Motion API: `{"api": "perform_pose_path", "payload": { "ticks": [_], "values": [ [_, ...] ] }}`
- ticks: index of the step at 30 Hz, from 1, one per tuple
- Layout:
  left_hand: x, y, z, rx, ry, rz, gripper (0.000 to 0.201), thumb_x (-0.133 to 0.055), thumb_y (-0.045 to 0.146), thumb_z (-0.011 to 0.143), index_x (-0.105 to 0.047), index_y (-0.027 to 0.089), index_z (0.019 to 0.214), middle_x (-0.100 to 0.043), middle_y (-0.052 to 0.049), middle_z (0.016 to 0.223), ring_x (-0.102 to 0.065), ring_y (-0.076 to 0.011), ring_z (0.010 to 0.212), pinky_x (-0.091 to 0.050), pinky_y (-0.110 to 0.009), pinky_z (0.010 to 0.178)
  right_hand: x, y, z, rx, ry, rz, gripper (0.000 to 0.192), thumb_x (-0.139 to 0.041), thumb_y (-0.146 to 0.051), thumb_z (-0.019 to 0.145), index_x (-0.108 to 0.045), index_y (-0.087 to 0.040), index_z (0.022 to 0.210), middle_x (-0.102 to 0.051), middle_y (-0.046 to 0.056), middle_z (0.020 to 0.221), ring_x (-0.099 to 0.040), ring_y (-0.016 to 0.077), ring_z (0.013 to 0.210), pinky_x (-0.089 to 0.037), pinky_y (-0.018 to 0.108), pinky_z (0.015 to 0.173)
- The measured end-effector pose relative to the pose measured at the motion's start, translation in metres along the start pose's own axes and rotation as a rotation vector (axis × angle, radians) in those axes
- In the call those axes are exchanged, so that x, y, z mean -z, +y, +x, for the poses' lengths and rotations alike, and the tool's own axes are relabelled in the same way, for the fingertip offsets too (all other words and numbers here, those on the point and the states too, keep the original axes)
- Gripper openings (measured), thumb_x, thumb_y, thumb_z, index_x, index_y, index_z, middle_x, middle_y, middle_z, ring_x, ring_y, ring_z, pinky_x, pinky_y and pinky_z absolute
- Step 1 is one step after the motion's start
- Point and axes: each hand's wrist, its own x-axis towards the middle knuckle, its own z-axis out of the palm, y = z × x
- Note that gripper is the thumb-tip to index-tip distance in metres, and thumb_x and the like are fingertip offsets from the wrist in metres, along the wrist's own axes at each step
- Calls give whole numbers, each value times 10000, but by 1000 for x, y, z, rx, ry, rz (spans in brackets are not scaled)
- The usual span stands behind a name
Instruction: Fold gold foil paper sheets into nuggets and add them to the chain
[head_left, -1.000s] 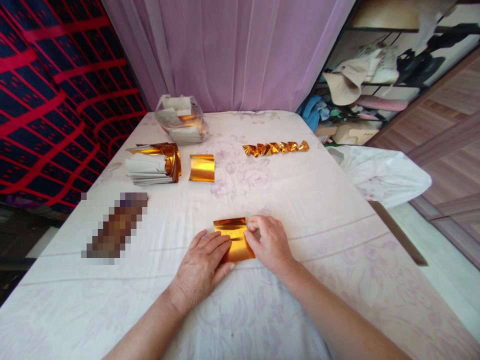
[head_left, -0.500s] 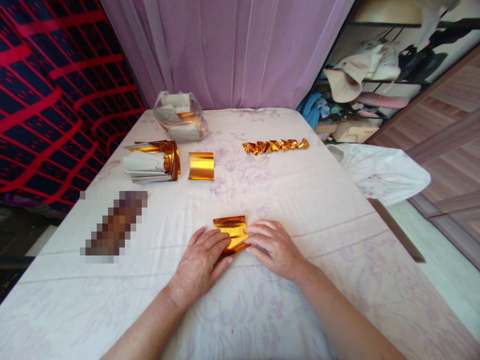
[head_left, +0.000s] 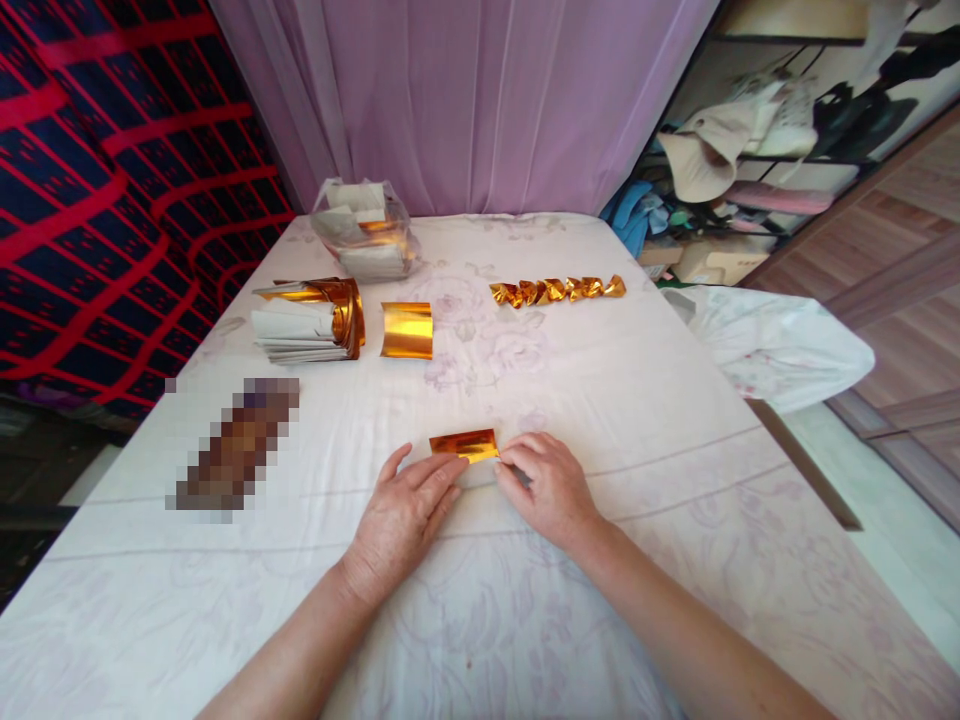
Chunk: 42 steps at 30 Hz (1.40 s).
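Near edge of the gold foil has moved up since the earlier frame, leaving a narrow strip showing.
The left hand lies flat, fingers extended over its near edge; the right hand is half-curled with fingertips at its right end, pinch unclear. The foil lies on the bench, nearer the person than the loose sheet; left of that sheet, a fanned stack; right, twisted gold pieces.

From my remote view I see a home; flowered cloth beneath the hands, purple curtain beyond, cluttered shelves right.
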Motion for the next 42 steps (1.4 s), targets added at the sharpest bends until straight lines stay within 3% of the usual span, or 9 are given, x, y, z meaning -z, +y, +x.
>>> {"api": "perform_pose_path", "payload": {
  "ticks": [6,10,16,22,42],
  "values": [
    [-1,3,-4,-64,-19,163,357,-443,116,943,-589,233,1247,-590,-124,1324,-592,-223,1190,-428,-488,1058,-3,-3,2,-26,1,-88,158,-567,-183,855,-613,-201,704,-613,28,736,-566,182,752,-400,314,720],
    [-1,20,-8,-17,-2,216,344,-484,208,947,-575,203,1279,-545,-117,1403,-476,-297,1320,-402,-526,1083,-3,-6,2,-35,5,-135,145,-567,-182,852,-604,-198,714,-603,36,748,-566,188,757,-400,315,714],
    [-6,41,-9,-136,-64,216,457,-438,396,988,-527,115,1337,-599,-110,1366,-533,-283,1281,-417,-456,1090,-3,-7,2,-33,20,-149,175,-546,-176,869,-579,-210,700,-599,39,746,-563,189,767,-405,315,723],
    [-11,37,-13,-93,-130,184,573,-446,513,969,-484,127,1390,-544,-114,1426,-486,-283,1329,-387,-455,1111,-5,-7,1,-54,10,-153,164,-564,-198,873,-587,-204,711,-596,36,756,-562,191,774,-394,317,725],
    [-16,34,-16,-71,-146,108,655,-456,530,958,-362,137,1474,-514,-132,1447,-402,-284,1390,-351,-458,1135,-5,-6,2,-52,23,-168,190,-539,-223,897,-577,-216,711,-585,32,739,-548,187,751,-382,317,695]
  ]
}}
